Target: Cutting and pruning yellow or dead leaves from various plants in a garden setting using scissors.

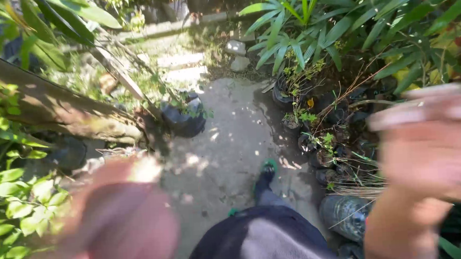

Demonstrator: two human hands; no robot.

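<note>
**Both hands raised and empty over a shaded garden path**

You are standing on a narrow dirt path [226, 140], looking down past your dark trousers [264, 239] to a dark shoe with a green edge [267, 171]. Your right hand [436, 143] is hanging blurred at the right of the view, palm spread and fingers [427, 113] stretched out flat, gripping nothing. Your left hand [122, 227] is showing only as a soft pinkish blur at the lower left, and whether it is open or closed cannot be told; nothing is showing in it. As far as this view is telling, no plant or pot is being handled yet: every pot is standing where it sits, untouched, and any work on them is looking still ahead of you.

Nearest your right hand, a row of small black nursery bags [322, 150] is lining the path's right edge, soft-sided and crumpled, sprouting thin green seedlings and dry straw-coloured stems. A rounded dark plastic container [345, 213] is lying just below your right wrist. Above, long strap-shaped leaves [299, 29] are arching in glossy green. Across the path, another black bag pot [183, 119] is slumping beside a rough, sunlit log [53, 111]. Broad, bright leaves [10, 196] are crowding the left edge, and pale stones [236, 54] are sitting at the path's far end.
</note>
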